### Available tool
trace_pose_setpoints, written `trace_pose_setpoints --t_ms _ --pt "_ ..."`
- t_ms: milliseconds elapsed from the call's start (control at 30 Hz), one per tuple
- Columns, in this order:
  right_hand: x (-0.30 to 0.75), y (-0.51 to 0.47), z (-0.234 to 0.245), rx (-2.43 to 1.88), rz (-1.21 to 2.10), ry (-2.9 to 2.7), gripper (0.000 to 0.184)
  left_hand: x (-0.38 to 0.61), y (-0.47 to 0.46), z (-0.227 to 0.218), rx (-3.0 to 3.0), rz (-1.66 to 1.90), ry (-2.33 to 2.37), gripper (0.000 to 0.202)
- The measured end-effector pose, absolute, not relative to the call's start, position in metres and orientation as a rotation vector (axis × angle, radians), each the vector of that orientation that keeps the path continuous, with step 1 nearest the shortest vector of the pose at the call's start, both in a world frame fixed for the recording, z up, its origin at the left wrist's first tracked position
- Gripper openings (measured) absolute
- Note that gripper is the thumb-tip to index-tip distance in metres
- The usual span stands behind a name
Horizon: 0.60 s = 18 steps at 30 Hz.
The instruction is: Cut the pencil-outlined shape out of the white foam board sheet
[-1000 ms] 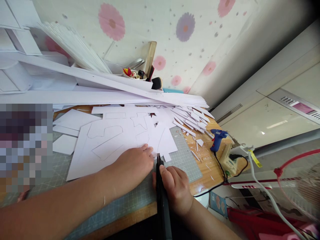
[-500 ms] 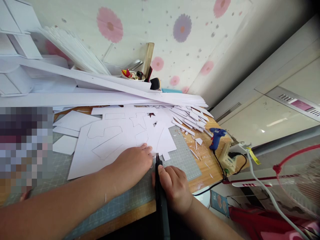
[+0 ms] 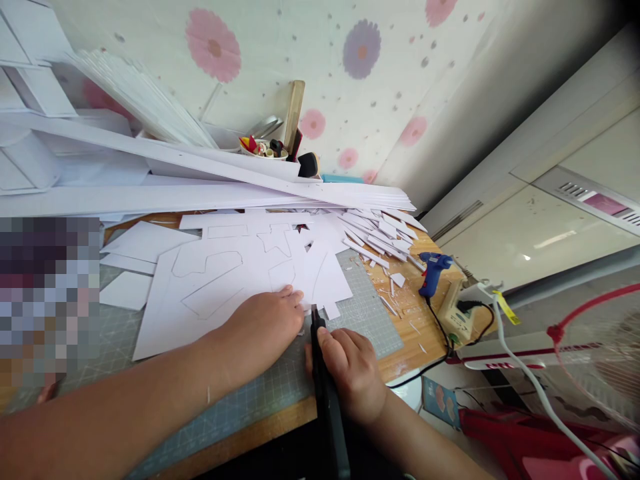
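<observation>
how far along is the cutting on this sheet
Done: scraps lie piled at the right. In hand: the left hand presses the sheet; the right hand holds a knife at its near edge. Left: several drawn outlines on it look uncut.

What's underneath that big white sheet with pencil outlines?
A gridded cutting mat shows past its near and right edges, on the wooden table. The white sheet hides the rest; the left hand presses it, the right hand holds a black cutter.

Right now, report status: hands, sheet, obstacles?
Left hand flat on white sheet. Right hand grips black cutter, tip at sheet edge. Paper scraps lie beyond.
</observation>
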State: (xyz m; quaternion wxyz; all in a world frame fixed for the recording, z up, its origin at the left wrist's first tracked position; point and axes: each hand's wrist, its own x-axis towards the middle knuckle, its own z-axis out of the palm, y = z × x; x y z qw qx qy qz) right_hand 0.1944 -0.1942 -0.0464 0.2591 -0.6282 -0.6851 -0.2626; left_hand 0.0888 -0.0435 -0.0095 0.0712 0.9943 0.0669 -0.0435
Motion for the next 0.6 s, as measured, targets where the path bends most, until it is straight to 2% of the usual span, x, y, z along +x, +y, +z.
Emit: trace_pose_setpoints --t_ms 200,467,600 --pt "0.197 -0.192 -0.044 -1.681 -0.651 -1.764 0.009 0.088 -0.044 -0.007 2.985 -0.185 0.221 0.034" --pt "0.203 -0.189 -0.034 -1.735 -0.268 -1.608 0.014 0.088 -0.043 -0.007 2.993 -0.194 0.232 0.037" --pt "0.201 -0.188 -0.035 -1.771 -0.344 -1.671 0.009 0.086 -0.042 -0.011 2.986 -0.15 0.218 0.035"
